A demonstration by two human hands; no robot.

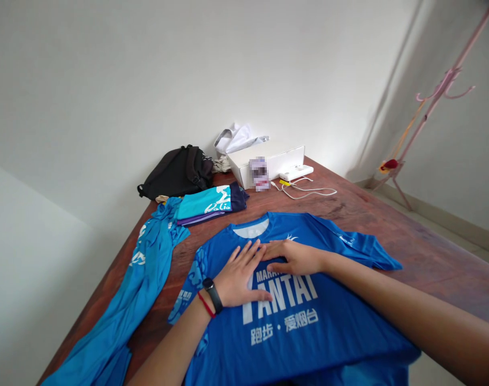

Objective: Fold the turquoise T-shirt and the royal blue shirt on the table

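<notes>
You have a royal-blue running T-shirt (pixel 292 316) spread front-up on the wooden table (pixel 389 225), its white-lined collar pointing to twelve o'clock and its hem hanging at the near edge towards six. Your left hand (pixel 240 276) lies palm down on the chest just above the white lettering, fingers spread wide and pointing to about one o'clock; it grips nothing. A black wristband (pixel 212 295) and a red string (pixel 205 304) sit on that wrist. Your right hand (pixel 294 257) comes in from four o'clock, also flat and open on the cloth, fingers together and pointing to nine, its fingertips meeting those of the left hand just below the collar. Neither hand pinches or lifts the fabric. The shirt's right-side sleeve lies flat towards three o'clock. At nine o'clock from the shirt, a lighter blue garment (pixel 140 289) lies crumpled in a long strip along the left edge of the table, close to the shirt, though you cannot tell whether they touch. At eleven o'clock a folded stack of shirts (pixel 210 202) rests, teal on top, purple and navy beneath. Beyond it, against the wall, sits a black backpack (pixel 175 171). At twelve o'clock there is a white box (pixel 268 161) with a white cloth (pixel 236 138) behind it, and just to its right a white cable (pixel 308 192) loops on the wood. A pink coat stand (pixel 437 96) rises in the corner at two o'clock.
</notes>
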